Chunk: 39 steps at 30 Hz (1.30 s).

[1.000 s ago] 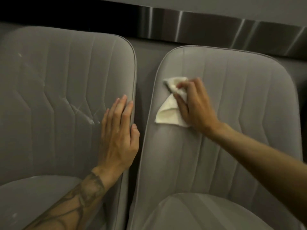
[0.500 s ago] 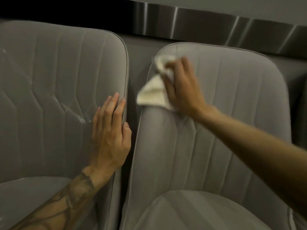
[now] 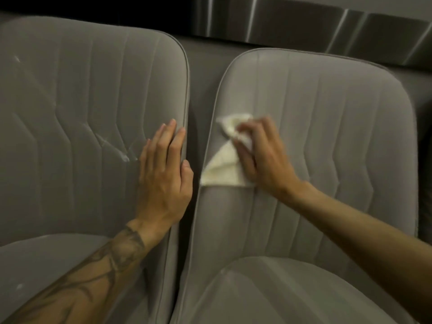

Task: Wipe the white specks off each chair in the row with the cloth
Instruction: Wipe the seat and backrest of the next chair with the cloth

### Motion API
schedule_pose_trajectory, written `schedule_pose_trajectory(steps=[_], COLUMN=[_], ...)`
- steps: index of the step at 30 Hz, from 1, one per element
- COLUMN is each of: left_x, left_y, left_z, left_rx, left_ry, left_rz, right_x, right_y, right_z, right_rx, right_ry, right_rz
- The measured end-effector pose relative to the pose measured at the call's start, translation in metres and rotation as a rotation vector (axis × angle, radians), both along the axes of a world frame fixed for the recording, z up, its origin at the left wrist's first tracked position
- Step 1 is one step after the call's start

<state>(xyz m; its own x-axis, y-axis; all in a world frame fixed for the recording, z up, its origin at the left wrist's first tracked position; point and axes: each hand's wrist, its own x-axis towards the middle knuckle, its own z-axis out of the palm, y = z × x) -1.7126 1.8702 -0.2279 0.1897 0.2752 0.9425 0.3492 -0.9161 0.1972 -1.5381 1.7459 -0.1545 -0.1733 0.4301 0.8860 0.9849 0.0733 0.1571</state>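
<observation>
- At the left of the frame, the left chair (image 3: 70, 108) carries its white specks: a smear (image 3: 124, 155) at mid-backrest, a fleck (image 3: 16, 58) near the upper left corner and another fleck (image 3: 19, 286) on the seat at lower left. None of them has changed over the last second, so I judge this chair not yet wiped.
- Left of centre, the left hand (image 3: 163, 174) lies flat on that backrest's right edge, fingers straight and holding nothing. It sits where it was a second ago and seems to brace.
- Just right of centre, the cloth (image 3: 224, 167) has moved. Half a second ago it was bunched at the upper left corner of the right chair's backrest. Now it is back down at mid-height on the same left edge, with a loose flap spread below.
- Beside it, the right hand (image 3: 261, 157), slightly blurred, curls its fingers round the cloth and presses it to the fabric.
- Further right, the right chair (image 3: 327, 136) shows no specks that I can make out. This up-and-down stroke probably finishes its edge, and the left chair is likely next.
</observation>
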Motion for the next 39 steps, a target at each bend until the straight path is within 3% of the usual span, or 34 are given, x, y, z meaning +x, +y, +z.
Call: schedule_pose_trajectory(steps=[4, 10, 13, 18, 21, 25, 27, 31, 33, 36, 39], left_x=[0.0, 0.0, -0.001, 0.0, 0.0, -0.001, -0.001, 0.0, 0.0, 0.002, 0.002], left_y=[-0.001, -0.003, -0.003, -0.001, -0.001, -0.003, -0.003, -0.001, -0.001, 0.0, -0.001], left_z=[0.0, 0.0, 0.001, 0.0, -0.001, 0.0, 0.0, 0.001, 0.0, -0.001, -0.001], left_rx=[0.005, 0.015, 0.016, 0.016, 0.022, 0.023, 0.02, 0.021, 0.012, 0.015, 0.032], left_ry=[-0.004, -0.002, -0.004, -0.01, -0.005, -0.005, -0.006, -0.007, -0.014, -0.024, -0.03], left_rz=[0.01, 0.032, 0.026, 0.019, 0.022, 0.024, 0.019, 0.013, 0.006, 0.002, 0.007], right_x=[-0.006, -0.017, -0.004, -0.003, -0.018, -0.017, -0.006, 0.003, 0.001, -0.012, -0.028], right_y=[0.015, -0.029, -0.021, 0.008, -0.003, -0.032, -0.024, 0.013, 0.02, 0.008, -0.027], right_z=[0.009, -0.102, -0.074, -0.013, -0.067, -0.145, -0.126, -0.026, -0.004, -0.059, -0.151], right_rx=[0.171, -0.117, -0.085, 0.172, 0.1, -0.149, -0.109, 0.201, 0.253, 0.188, -0.071], right_ry=[0.206, 0.116, 0.074, 0.255, 0.207, 0.068, 0.036, 0.228, 0.259, 0.188, 0.151], right_rz=[-0.023, 0.086, 0.04, -0.01, 0.048, 0.13, 0.102, -0.03, -0.028, 0.014, 0.103])
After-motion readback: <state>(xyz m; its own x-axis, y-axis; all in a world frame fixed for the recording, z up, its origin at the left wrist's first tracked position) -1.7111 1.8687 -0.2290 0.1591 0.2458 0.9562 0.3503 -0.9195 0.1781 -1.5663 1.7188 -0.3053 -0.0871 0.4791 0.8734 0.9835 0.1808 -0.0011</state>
